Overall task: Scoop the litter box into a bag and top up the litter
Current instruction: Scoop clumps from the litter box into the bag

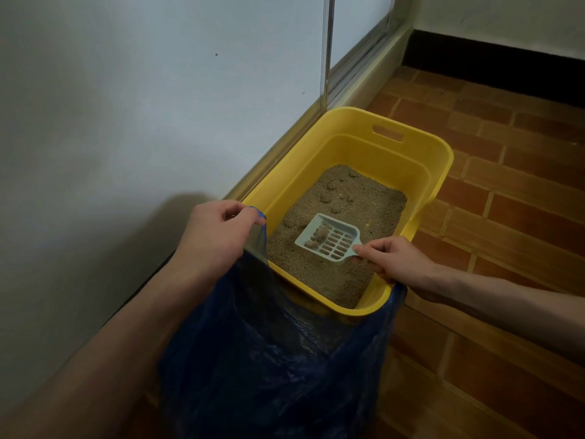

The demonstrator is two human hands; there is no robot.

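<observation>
A yellow litter box (438, 172) stands on the tiled floor against the wall, holding brownish litter (373, 210) with several clumps at its far end. My right hand (391, 256) grips the handle of a pale slotted scoop (329, 240), which is held just above the litter with a few clumps in it. A dark blue plastic bag (285, 359) hangs open over the box's near edge. My left hand (218, 229) pinches the bag's rim at the box's near left corner.
A grey wall (126, 106) and a sliding door with a metal frame (327, 58) run along the left. Brown brick-pattern floor tiles (506, 185) extend to the right, bounded by a dark skirting at the back.
</observation>
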